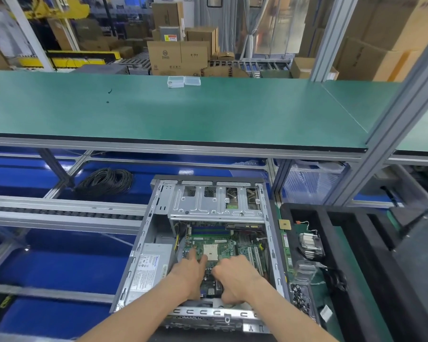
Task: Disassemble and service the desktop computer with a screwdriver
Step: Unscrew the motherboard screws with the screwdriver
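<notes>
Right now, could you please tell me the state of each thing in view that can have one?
Computer case: side panel off, interior exposed.
CPU socket: empty.
Heatsink: removed, lying beside the case.
Left hand: fingers extended onto the motherboard.
Right hand: fingers curled over the board; grip unclear.
Clear boxes: closed.

Count, head view: one open computer case, holding one motherboard, one power supply and one drive cage. Two hands inside the case: left hand, right hand. Two clear plastic boxes on the green tabletop. One coil of black cable. One heatsink. One loose CPU chip. Screws in one pile, too small to count.
</notes>
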The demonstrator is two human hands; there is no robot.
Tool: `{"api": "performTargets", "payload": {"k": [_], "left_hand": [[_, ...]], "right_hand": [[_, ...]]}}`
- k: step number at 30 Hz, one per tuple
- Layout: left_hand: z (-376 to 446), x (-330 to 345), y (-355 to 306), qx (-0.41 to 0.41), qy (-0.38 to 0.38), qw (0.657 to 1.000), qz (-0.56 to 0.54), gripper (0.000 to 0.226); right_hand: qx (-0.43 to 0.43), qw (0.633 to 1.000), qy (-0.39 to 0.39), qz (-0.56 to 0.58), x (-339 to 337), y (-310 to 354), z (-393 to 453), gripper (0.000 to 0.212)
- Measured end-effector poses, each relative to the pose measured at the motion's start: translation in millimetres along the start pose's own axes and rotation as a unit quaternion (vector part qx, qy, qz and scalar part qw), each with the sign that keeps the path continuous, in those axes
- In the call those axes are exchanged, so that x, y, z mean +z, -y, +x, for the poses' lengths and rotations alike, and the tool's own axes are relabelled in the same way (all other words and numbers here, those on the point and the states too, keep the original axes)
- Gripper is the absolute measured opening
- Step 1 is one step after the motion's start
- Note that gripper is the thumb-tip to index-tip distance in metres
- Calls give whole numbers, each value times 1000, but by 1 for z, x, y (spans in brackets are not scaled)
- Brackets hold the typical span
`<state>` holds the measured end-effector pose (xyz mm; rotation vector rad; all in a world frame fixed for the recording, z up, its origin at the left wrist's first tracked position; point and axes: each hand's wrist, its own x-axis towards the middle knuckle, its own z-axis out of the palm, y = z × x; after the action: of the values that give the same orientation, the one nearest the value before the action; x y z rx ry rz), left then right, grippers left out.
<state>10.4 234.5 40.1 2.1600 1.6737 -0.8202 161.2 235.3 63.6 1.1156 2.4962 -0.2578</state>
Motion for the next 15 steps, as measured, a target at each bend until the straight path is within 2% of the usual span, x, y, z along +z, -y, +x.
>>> {"api": "performTargets", "payload": {"k": [6, 10, 15], "left_hand": [[-7, -6, 0, 6, -33, 999, 5, 93], [-11, -14, 3, 7, -68, 995, 67, 87], [-14, -27, 14, 43, -117, 980, 155, 77]], "right_hand": [[43, 995, -64, 64, 4, -7, -2, 23], [61, 985, -110, 120, 5, -9, -4, 32], [80, 970, -135, 186, 4, -9, -8, 32]]}}
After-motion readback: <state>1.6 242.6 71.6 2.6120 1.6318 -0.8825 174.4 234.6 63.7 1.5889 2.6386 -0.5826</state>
